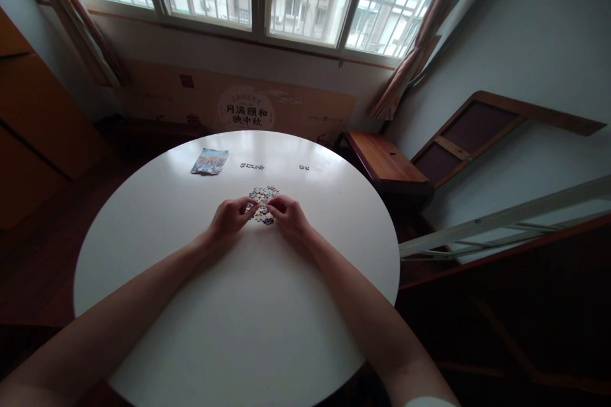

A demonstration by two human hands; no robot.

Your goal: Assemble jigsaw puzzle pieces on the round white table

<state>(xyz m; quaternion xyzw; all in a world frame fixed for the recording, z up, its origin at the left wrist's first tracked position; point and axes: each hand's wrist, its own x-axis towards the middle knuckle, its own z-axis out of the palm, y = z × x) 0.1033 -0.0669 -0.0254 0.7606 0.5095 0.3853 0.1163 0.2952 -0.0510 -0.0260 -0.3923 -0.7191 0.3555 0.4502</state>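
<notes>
A heap of small jigsaw pieces (263, 193) lies loose near the middle of the white round table (229, 318). My left hand (231, 215) is at the heap's left side, thumb and fingertips pinched together on a puzzle piece. From the right, my right hand (289, 213) meets it with a similar pinch on a puzzle piece. The fingertips of both hands nearly touch over the heap, and the pieces between them are small and partly hidden.
Behind the heap lie a row of puzzle pieces (252, 166) and a smaller group of pieces (304, 168). A blue printed packet (210, 161) rests at the back left. A wooden stool-like piece of furniture (384, 156) stands beyond the table's right edge, below the barred windows.
</notes>
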